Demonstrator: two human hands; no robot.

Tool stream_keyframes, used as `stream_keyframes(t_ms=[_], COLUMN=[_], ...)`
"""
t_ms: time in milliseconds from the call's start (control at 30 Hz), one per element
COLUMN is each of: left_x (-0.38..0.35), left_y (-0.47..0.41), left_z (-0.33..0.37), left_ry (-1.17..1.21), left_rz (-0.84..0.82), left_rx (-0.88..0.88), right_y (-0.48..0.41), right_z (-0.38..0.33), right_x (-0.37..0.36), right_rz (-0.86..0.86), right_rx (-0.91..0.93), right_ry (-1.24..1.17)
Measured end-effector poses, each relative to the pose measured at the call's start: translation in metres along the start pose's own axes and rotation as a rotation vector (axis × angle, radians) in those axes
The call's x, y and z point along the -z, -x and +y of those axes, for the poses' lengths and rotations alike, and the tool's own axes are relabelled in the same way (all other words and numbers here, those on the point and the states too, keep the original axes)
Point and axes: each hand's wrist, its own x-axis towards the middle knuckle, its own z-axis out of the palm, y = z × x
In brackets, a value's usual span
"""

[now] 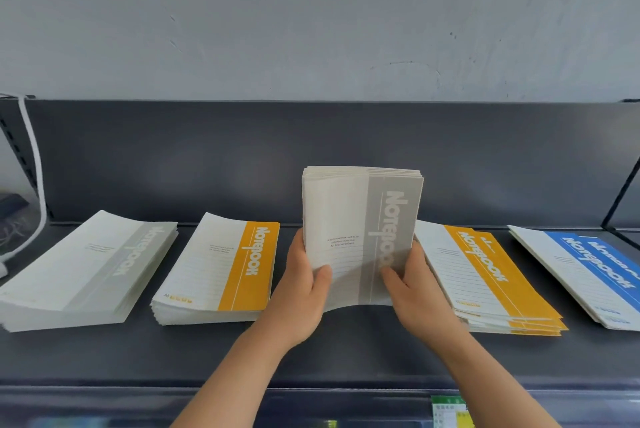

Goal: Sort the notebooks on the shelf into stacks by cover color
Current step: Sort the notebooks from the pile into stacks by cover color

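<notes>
Notebooks with grey covers stand tilted up as a bundle over the middle of the shelf, left hand clamped on the left edge, right hand on the right. Toward the shelf's left end lie a grey stack and an orange stack. Toward its right end lie a second orange stack and a blue stack.

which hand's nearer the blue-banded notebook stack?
Right. Right hand grips the grey-banded notebook bundle on the edge facing the blue-banded notebook stack; left hand grips its far edge.
</notes>
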Motion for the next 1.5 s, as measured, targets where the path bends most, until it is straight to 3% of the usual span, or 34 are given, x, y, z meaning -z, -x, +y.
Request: stream_keyframes(t_ms=[200,600,967,1167,1500], left_x=[0.0,-0.006,-0.012,-0.011,-0.001], left_y=[-0.009,-0.027,-0.041,-0.038,-0.018], left_z=[0.002,-0.013,-0.018,-0.013,0.027], left_ry=[-0.096,-0.071,-0.225,-0.282,-0.541], left_rz=[0.091,0.039,0.008,0.02,0.252], left_rx=[0.061,0.38,0.48,0.435,0.207], right_y=[-0.011,-0.034,-0.044,-0.04,-0.028], right_z=[-0.002,0.01,0.029,0.025,0.002], right_x=[0.003,-0.003,-0.014,-0.011,0.007], right_rz=[0.063,-0.018,-0.046,-0.075,0.046], right_rx=[-0.048,-0.323,-0.44,-0.302,0.104], right_ry=[0.134,0.162,0.316,0.468,0.556])
